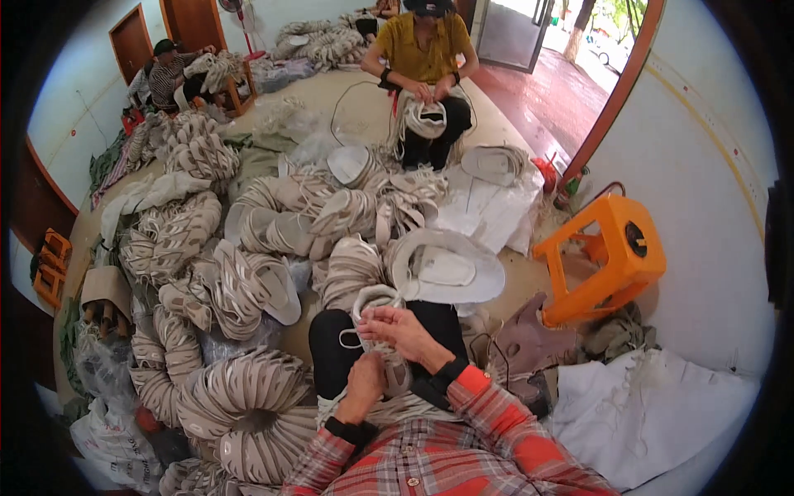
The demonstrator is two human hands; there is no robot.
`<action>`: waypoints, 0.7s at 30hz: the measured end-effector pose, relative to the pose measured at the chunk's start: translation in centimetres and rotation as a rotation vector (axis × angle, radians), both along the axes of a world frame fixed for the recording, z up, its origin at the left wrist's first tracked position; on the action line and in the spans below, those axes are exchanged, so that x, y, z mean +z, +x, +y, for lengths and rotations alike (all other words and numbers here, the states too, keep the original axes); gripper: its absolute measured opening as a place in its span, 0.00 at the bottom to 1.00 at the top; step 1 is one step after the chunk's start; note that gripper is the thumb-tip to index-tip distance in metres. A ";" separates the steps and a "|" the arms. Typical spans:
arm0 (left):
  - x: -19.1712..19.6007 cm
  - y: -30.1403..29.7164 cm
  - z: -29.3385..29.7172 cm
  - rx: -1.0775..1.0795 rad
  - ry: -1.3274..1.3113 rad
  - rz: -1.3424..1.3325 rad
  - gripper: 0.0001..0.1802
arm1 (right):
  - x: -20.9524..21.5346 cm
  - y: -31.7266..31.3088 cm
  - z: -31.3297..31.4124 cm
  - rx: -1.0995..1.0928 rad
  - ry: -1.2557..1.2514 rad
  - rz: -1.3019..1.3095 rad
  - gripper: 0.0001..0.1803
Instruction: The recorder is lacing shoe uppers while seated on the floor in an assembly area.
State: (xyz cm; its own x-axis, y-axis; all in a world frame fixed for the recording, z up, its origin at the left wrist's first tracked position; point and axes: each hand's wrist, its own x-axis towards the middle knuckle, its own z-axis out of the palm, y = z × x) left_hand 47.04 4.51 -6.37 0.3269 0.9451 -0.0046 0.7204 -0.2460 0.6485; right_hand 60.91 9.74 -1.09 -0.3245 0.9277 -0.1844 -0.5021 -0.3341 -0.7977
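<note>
Floor (347,107) carries everything, no bench; pale, bare toward its far edge by the open doorway. Biggest mass: long nested rows of beige wide-brim hats (248,397), curling along the floor's left side and into the middle, stacked brim-in-brim so they hold together as coils and can be pulled off one at a time. White sheet (653,413) bunched at the floor's near right corner against the wall. Orange plastic stool (608,256) tipped on its side by the right wall, out of the working space. One finished-looking hat (447,269) lies flat, crown up, just past the person's knees, apart from the coils.

Seated person opposite (422,50) at the far edge, yellow top, holding a similar hat at lap height; another person at the far left corner.

Hat in hand (376,302) rests on the wearer's lap near the floor's near edge, crown toward the body, so both hands reach its cord. Right hand (405,335) curled over the brim, fingers pinched on the white cord (351,341) that loops off to the left. Left hand (364,384) closed around the hat's lower side, steadying it against the thigh
</note>
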 end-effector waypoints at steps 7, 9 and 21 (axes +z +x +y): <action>3.2 -3.4 1.6 0.066 -0.755 -0.374 0.14 | 3.8 18.1 -0.5 -0.783 0.246 -0.544 0.06; 4.6 -3.9 1.4 -0.005 -0.787 -0.384 0.14 | 9.4 27.3 -2.1 -0.923 0.400 0.125 0.01; 2.2 -2.7 1.0 -0.148 -0.082 -0.316 0.11 | 22.7 56.9 -20.4 -1.629 0.672 -0.660 0.13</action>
